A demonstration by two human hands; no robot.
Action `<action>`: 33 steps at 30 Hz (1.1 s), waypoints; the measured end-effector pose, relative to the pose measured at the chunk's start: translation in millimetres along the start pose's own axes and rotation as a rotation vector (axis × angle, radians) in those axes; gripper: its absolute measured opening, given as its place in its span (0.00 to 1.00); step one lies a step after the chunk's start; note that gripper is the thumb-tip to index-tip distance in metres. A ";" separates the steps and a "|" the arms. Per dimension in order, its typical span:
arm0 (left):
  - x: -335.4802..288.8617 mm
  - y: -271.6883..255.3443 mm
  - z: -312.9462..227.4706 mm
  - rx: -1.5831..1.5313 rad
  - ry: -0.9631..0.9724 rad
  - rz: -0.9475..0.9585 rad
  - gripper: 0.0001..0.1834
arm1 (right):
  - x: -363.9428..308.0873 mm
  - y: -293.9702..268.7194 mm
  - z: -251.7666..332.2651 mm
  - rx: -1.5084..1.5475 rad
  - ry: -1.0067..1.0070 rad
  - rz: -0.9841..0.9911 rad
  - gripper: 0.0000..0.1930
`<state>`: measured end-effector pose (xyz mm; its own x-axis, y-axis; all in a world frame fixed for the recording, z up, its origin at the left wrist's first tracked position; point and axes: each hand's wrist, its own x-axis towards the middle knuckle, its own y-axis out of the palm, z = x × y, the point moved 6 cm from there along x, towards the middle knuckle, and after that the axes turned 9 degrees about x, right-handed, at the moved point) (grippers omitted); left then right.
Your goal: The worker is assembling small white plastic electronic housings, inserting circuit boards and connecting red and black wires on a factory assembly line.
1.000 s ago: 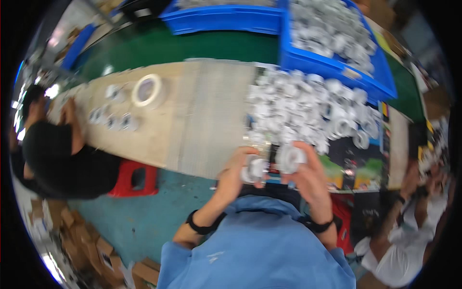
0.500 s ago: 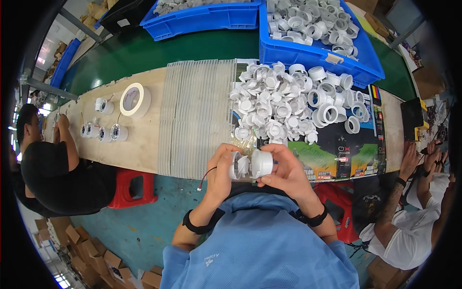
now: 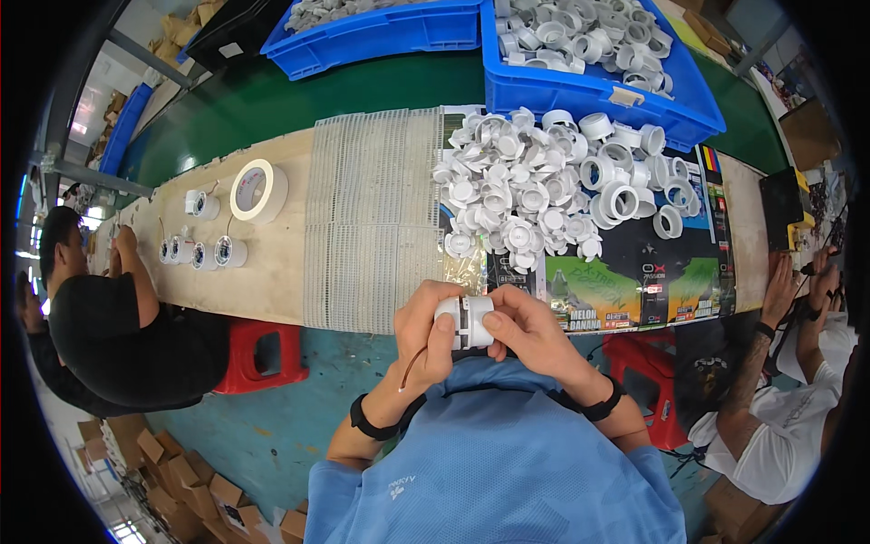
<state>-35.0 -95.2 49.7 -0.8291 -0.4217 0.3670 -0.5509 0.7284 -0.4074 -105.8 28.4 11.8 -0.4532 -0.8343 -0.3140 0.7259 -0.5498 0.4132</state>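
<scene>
Over the table's near edge, my left hand (image 3: 422,334) is closed round a white cylindrical housing (image 3: 446,317) with a thin brown cable hanging from it. My right hand (image 3: 530,334) grips a white plastic ring (image 3: 478,319) by its right side. The two parts sit end to end, with a dark narrow gap showing between them. Just beyond my hands lies a heap of small white plastic caps (image 3: 517,190). To its right, several loose white rings (image 3: 620,201) are spread on the printed sheet.
Blue crates (image 3: 598,95) of white parts stand at the back. A ribbed translucent mat (image 3: 372,218) lies left of the heap. Further left are a tape roll (image 3: 259,191) and several finished-looking white units (image 3: 230,251). Co-workers sit at both sides, near red stools (image 3: 263,354).
My hands have come together, bringing the white ring up against the housing. The white vanes seen between the parts before are now covered. My view has shifted slightly.
</scene>
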 end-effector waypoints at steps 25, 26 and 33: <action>-12.1 2.2 31.7 -0.352 -0.562 -0.110 0.21 | 2.5 14.4 17.1 -0.508 -0.362 -0.119 0.30; -12.6 4.0 40.2 -0.592 -0.735 -0.207 0.22 | 8.0 17.1 15.9 -0.505 -0.362 -0.119 0.30; -9.1 -0.2 33.1 -0.398 -0.505 -0.238 0.24 | -5.5 35.6 37.2 -0.906 -0.960 -0.280 0.33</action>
<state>-30.5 -109.3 18.8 -0.6862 -0.7244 -0.0658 -0.7264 0.6871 0.0103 -96.8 11.9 60.1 -0.5512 -0.6028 0.5768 0.4648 -0.7960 -0.3878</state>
